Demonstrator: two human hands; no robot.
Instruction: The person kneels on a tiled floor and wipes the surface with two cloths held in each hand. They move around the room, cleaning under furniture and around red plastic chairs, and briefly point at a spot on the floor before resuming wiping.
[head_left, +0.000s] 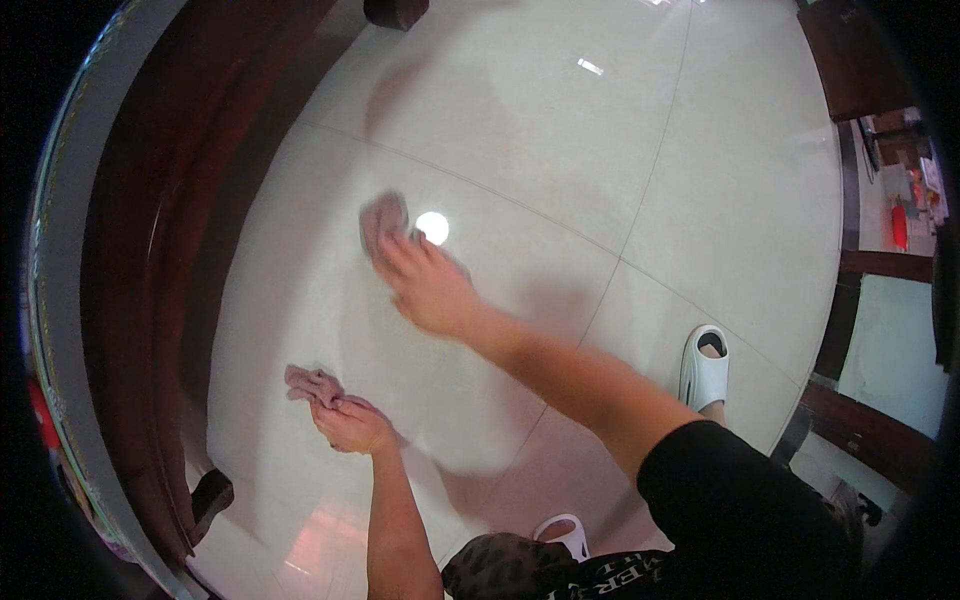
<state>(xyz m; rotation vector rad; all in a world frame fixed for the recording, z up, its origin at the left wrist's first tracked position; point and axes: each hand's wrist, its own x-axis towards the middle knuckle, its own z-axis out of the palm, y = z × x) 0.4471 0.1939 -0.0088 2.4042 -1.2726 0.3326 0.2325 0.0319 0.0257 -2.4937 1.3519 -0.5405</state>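
My right hand (431, 281) is stretched out over the pale tiled floor (525, 225), blurred, with a dull pink-brown cloth (384, 217) at its fingertips; part of the cloth shows beyond the knuckles. Lower and to the left, my left hand (352, 427) grips a crumpled pink cloth (313, 384) between thumb and fingers, its bunched end sticking out past them. The two hands are well apart. Whether either cloth touches the floor I cannot tell.
Dark wooden furniture (142, 262) runs along the left, with a carved foot (212, 499) low down and another foot (396, 11) at the top. White slippers (705, 367) are on my feet. More dark wooden furniture (862, 60) and a small red object (899, 226) are at the right.
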